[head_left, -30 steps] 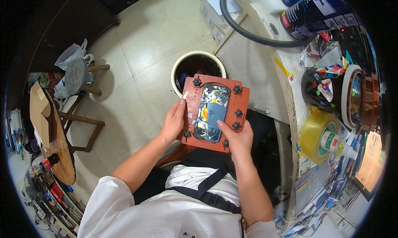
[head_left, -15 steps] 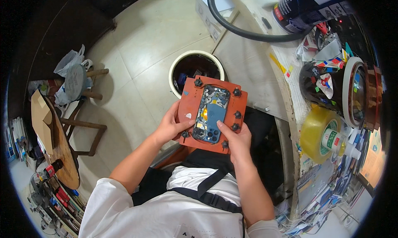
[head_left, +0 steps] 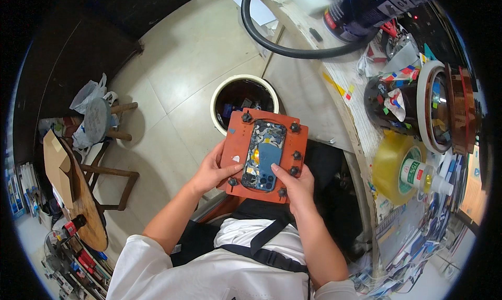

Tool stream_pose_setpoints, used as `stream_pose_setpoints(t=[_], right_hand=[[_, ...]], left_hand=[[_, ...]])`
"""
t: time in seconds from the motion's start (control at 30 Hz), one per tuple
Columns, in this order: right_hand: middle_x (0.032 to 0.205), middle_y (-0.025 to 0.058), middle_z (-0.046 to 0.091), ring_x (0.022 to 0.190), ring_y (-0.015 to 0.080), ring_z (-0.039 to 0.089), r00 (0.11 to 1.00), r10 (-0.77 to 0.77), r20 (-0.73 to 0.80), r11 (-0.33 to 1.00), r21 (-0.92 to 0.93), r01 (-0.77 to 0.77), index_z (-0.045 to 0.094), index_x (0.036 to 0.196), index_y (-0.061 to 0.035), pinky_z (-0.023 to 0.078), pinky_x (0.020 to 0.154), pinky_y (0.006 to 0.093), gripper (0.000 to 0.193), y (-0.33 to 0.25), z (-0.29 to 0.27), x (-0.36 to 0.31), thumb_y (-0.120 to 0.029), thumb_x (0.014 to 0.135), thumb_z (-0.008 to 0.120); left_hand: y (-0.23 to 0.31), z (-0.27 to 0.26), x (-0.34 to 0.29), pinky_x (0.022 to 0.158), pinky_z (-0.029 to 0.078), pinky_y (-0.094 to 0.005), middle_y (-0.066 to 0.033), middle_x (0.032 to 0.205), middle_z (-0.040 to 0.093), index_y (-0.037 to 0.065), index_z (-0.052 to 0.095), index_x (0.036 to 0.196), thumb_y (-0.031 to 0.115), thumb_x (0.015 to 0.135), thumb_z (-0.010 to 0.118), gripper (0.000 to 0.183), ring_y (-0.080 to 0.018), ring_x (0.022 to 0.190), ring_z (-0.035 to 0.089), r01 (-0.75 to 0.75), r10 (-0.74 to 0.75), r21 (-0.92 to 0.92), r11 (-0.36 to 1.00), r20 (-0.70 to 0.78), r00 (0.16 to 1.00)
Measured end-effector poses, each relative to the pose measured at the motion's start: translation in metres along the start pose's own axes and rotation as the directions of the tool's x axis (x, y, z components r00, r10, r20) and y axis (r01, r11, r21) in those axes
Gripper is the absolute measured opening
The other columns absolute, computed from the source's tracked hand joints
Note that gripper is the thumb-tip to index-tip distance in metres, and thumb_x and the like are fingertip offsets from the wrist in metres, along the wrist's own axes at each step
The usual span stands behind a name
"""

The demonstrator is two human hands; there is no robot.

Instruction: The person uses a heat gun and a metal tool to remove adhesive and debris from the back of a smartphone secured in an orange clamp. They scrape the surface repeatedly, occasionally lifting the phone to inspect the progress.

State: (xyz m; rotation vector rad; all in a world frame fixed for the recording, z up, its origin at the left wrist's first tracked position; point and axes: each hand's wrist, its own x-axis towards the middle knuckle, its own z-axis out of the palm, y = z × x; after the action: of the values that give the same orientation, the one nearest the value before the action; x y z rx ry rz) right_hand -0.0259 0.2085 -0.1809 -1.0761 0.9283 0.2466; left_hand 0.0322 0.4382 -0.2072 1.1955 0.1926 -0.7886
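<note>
Both my hands hold a reddish-orange clamping plate (head_left: pixel 236 149) with several black star knobs (head_left: pixel 297 155) along its edges. A blue smartphone (head_left: pixel 271 159) lies face down on it, camera lenses at the near right corner. Much of its back glass is chipped away, baring mottled dark and silver patches; a smooth blue piece remains on the right. My left hand (head_left: pixel 213 170) grips the plate's left edge, thumb on top by the phone. From the right side my right hand (head_left: pixel 297 186) grips it, thumb resting on the blue glass. The fingers beneath are hidden.
A white-rimmed bin (head_left: pixel 215 99) with dark scraps stands just beyond the plate. Along the right runs a cluttered workbench (head_left: pixel 342 99) with a black hose (head_left: pixel 293 53), a large tape roll (head_left: pixel 389 166) and a bottle (head_left: pixel 413 173). Wooden stools (head_left: pixel 99 119) are at the left.
In the picture, the plate and phone sit slightly lower and further left, with both hands still on them. The surroundings have shifted too, as the view moved. The grip looks the same.
</note>
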Motion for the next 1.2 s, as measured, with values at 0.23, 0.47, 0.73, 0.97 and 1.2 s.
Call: stream_pose_setpoints(t=[0.23,0.47,0.73,0.97,1.2], right_hand=[[0.108,0.0105,0.073,0.092,0.0169,0.07,0.998,-0.052,-0.02,0.997,-0.06,0.051,0.064,0.111,0.0009,0.057,0.081,0.0312,0.037,0.004,-0.002,0.0,-0.005,0.082,0.086],[0.106,0.0116,0.073,0.091,0.0169,0.07,0.993,-0.117,-0.012,0.984,-0.133,0.114,0.062,0.111,0.0026,0.057,0.079,0.031,0.042,0.008,-0.006,-0.001,-0.006,0.079,0.088],[0.106,0.0106,0.074,0.09,0.0156,0.07,0.994,-0.112,-0.013,0.985,-0.131,0.109,0.063,0.111,0.0021,0.057,0.08,0.0301,0.042,0.01,-0.008,-0.002,-0.006,0.078,0.089],[0.106,0.0109,0.074,0.091,0.016,0.07,0.992,-0.121,-0.02,0.985,-0.127,0.117,0.063,0.113,0.0022,0.057,0.081,0.0307,0.043,0.001,-0.007,-0.013,-0.006,0.079,0.088],[0.113,0.0121,0.072,0.098,0.0162,0.07,0.998,-0.049,0.044,0.993,-0.103,0.053,0.06,0.118,0.0021,0.057,0.086,0.0312,0.044,-0.015,-0.014,-0.051,-0.002,0.082,0.085]], left_hand=[[-0.015,-0.003,0.004,0.102,0.05,-0.0329,-0.0126,0.137,0.061,-0.002,0.032,0.157,0.011,0.102,0.066,0.066,-0.0171,0.122,0.061,-0.029,0.025,-0.027,0.999,-0.13,0.991],[-0.01,-0.015,0.036,0.07,0.051,-0.0218,-0.0032,0.09,0.071,-0.003,0.064,0.127,0.021,0.104,0.064,0.033,-0.0072,0.076,0.063,-0.056,0.129,0.209,0.976,-0.355,0.926],[-0.011,-0.055,0.091,0.107,0.048,-0.0459,-0.0217,0.141,0.058,0.0,0.047,0.145,0.044,0.111,0.038,0.056,-0.0288,0.126,0.06,0.08,-0.153,-0.361,0.929,-0.177,0.972],[-0.006,-0.046,0.059,0.112,0.044,-0.0431,-0.0159,0.147,0.056,-0.001,0.048,0.147,0.051,0.109,0.043,0.065,-0.0263,0.129,0.06,0.208,-0.266,-0.348,0.914,-0.127,0.956],[0.016,0.015,-0.032,0.101,0.055,-0.0465,-0.0123,0.136,0.063,0.003,0.052,0.141,0.022,0.095,0.075,0.056,-0.0269,0.121,0.064,0.337,-0.336,-0.37,0.865,0.07,0.939]])
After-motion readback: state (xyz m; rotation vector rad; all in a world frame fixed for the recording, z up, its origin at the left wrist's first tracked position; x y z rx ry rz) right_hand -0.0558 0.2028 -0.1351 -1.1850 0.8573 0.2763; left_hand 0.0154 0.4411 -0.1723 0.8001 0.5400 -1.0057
